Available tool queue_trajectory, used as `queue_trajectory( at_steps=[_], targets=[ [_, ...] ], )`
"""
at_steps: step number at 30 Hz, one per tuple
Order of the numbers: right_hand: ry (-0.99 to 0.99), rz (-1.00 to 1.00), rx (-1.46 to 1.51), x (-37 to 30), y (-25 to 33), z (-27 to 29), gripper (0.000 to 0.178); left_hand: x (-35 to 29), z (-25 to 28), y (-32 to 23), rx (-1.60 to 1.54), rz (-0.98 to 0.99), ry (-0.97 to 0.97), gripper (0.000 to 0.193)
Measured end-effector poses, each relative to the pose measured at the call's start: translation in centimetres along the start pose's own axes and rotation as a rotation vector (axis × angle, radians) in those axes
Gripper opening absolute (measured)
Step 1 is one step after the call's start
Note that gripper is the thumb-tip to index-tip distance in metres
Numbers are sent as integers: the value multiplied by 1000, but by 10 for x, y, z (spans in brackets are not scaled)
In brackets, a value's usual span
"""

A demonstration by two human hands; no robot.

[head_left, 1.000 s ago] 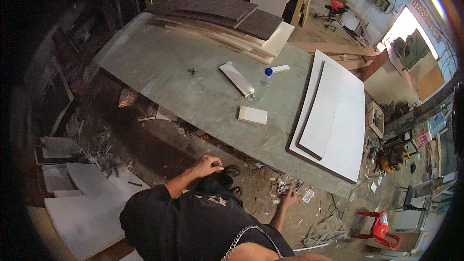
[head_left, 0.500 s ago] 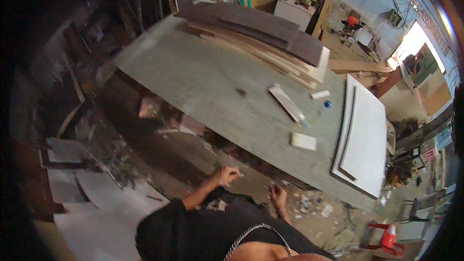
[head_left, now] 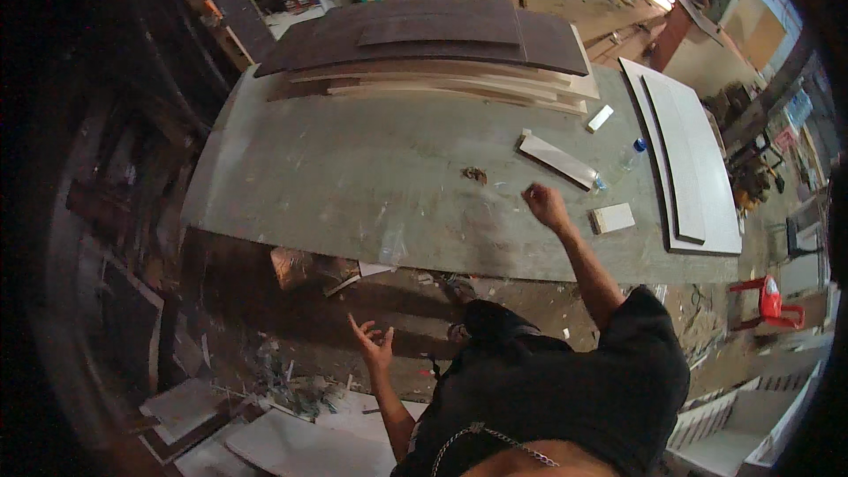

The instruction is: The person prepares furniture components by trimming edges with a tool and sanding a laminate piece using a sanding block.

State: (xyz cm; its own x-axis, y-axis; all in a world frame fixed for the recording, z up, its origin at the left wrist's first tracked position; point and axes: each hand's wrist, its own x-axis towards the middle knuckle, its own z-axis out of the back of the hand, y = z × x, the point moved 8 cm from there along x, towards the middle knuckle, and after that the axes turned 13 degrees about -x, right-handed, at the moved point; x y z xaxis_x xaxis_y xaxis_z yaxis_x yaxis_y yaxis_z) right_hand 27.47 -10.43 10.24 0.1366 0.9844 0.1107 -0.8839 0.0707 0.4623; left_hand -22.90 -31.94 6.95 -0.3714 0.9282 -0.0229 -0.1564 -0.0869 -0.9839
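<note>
A: Which piece lies nearest the right hand, and how is it oriented?

B: The long pale strip (head_left: 558, 160), flat on the greenish worktable (head_left: 353, 168), right of centre. Its long axis runs obliquely: one narrow end points far and left, the other near and right.

A: The right hand (head_left: 545, 202) itself?

B: Over the tabletop, close to the strip on its near-left side — fingers curled into a narrow grip. Whether they hold anything, one cannot say from this view.

A: And the left?

B: The left hand (head_left: 375, 343) is raised short of the table's near edge, fingers spread wide, well apart from the strip.

A: What surrounds the strip?

B: To its near right, a pale block (head_left: 612, 218), long axis roughly crosswise; to its left, a small dark lump (head_left: 475, 176); beyond it, a small white block (head_left: 600, 118) slanting far and right; to its right, a clear bottle (head_left: 632, 156) with a blue cap (head_left: 639, 144).

A: Farther out?

B: White panels (head_left: 693, 155) lie stacked at the table's right end; dark panels (head_left: 424, 35) span the far side, pale boards (head_left: 450, 83) along their near edge — both crosswise. A red chair (head_left: 767, 305) stands at right.
</note>
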Motion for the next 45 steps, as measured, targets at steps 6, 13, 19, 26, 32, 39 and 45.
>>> queue_trajectory(
  at_steps=[6, 13, 19, 26, 32, 39, 45],
  targets=[
    [-329, 78, 287, 139, 6, 46, 23, 72, -7, -10, -62, 133, 58, 70],
    [-669, 22, 24, 321, -11, 112, 39, 263, -39, -120, 85, -134, 181, 48],
    [-507, -269, -263, 361, -1, 78, 55, 395, -98, -143, 15, -204, 315, 52],
    [-449, -365, -255, 373, -21, 72, 61, 531, -208, -214, 51, -475, 402, 65],
    [-444, -447, -293, 384, -40, 86, 59, 605, -321, -249, 159, -556, 400, 85],
    [-585, -432, -79, 373, -39, 85, 56, 672, -376, -231, 525, -594, 454, 99],
    [-530, -373, -32, 339, -6, 76, 38, 660, -338, -225, 290, -554, 462, 90]
  ],
)
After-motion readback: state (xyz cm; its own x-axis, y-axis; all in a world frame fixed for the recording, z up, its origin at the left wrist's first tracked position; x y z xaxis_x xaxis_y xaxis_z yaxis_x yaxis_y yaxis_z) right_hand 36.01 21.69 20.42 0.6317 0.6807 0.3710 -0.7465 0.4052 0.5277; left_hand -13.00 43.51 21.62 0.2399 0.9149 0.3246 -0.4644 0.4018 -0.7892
